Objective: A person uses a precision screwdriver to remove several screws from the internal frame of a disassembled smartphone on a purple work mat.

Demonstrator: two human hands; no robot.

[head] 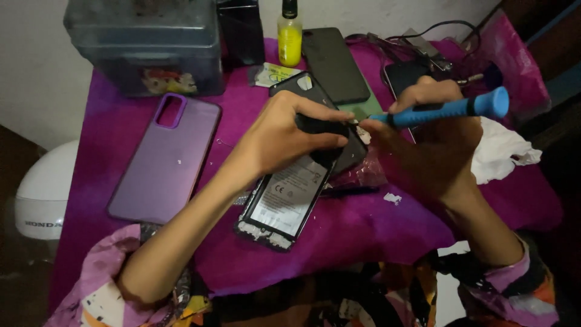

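Observation:
An opened phone (284, 200) lies back up on the purple cloth (363, 230), its white-labelled battery showing. My left hand (284, 136) rests on the phone's upper part and pinches a black inner cover (324, 126) there. My right hand (433, 136) grips a blue screwdriver (451, 110), held nearly level, with its tip at the black cover near my left fingertips. The phone's top end is hidden under my left hand.
A purple phone case (166, 157) lies at the left. Behind are a dark back cover (334, 63), another phone (405, 75), a yellow bottle (290, 37), a grey plastic box (145, 42), cables and a white tissue (502, 151). A white helmet (45, 191) sits beyond the left edge.

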